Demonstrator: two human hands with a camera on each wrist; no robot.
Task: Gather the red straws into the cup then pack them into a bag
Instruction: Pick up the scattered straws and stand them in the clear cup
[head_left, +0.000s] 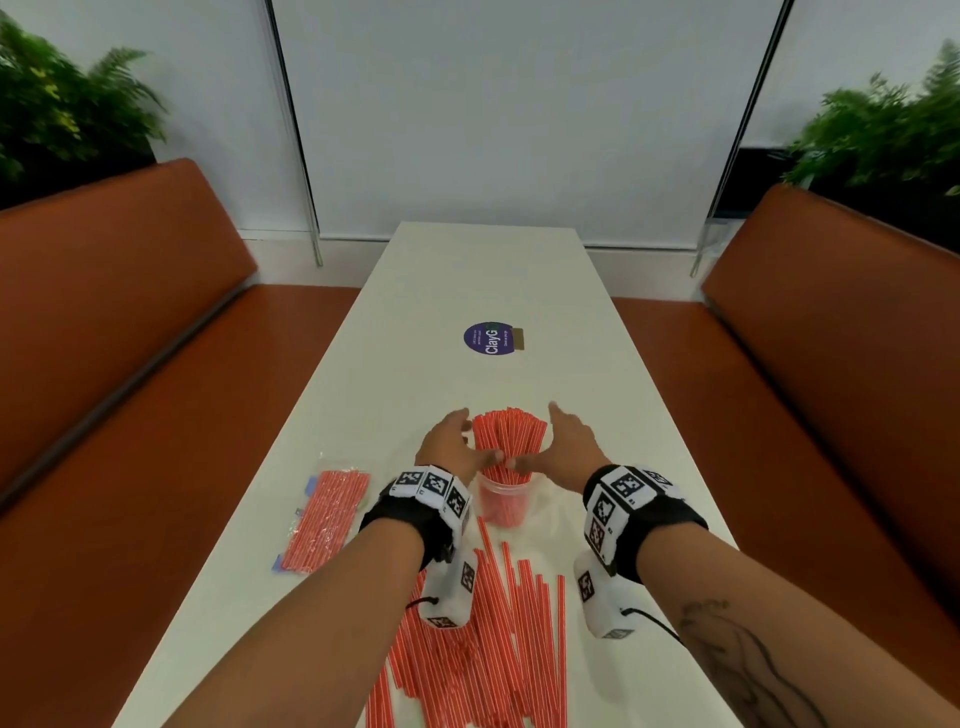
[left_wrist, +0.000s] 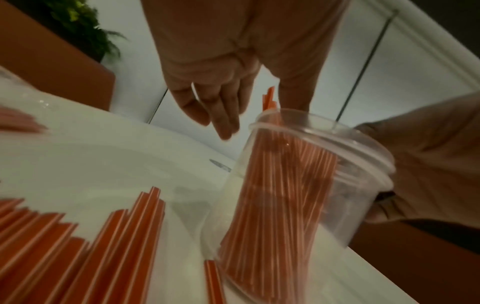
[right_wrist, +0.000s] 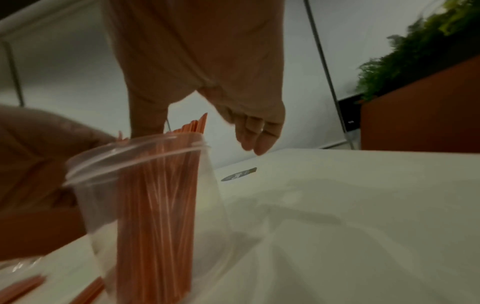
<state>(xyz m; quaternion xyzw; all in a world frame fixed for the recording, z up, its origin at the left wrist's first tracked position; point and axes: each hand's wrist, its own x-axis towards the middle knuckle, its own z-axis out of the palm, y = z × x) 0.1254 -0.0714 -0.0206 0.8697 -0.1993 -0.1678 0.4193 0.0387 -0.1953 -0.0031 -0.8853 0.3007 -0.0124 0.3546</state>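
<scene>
The fingers (left_wrist: 226, 115) of the left hand (head_left: 451, 441) lie straight and relaxed along the left side of the bunch of red straws (head_left: 508, 441) standing in the clear cup (head_left: 503, 501), thumb lower against the bunch just above the rim. The fingers (right_wrist: 255, 133) of the right hand (head_left: 569, 441) are likewise straight and lightly spread on the right side, thumb meeting the bunch near the rim, so both hands cup the straws between flat palms without curling round them. How firmly either hand presses cannot be told, as both wrist views are blurred. The cup stands upright on the white table (head_left: 467, 270), near its middle, the straws rising well above the rim and fanning out. Nearer the person, a loose heap of red straws (head_left: 483, 639) lies flat on the table, partly covered by the wrist cameras and cut off by the lower edge of the head view. To the left, near the table's edge, a clear bag of red straws (head_left: 324, 519) lies flat, with blue marks at its ends too small to make out. Farther along the table is a round purple sticker (head_left: 489, 338) reading "ClayG", the rest of the word hidden by glare, its small print unreadable, with a small brown tab (head_left: 518, 339) at its right edge. Black wrist bands with black-and-white square markers (head_left: 434, 486) sit on both wrists. Orange benches (head_left: 156, 364) flank the table.
</scene>
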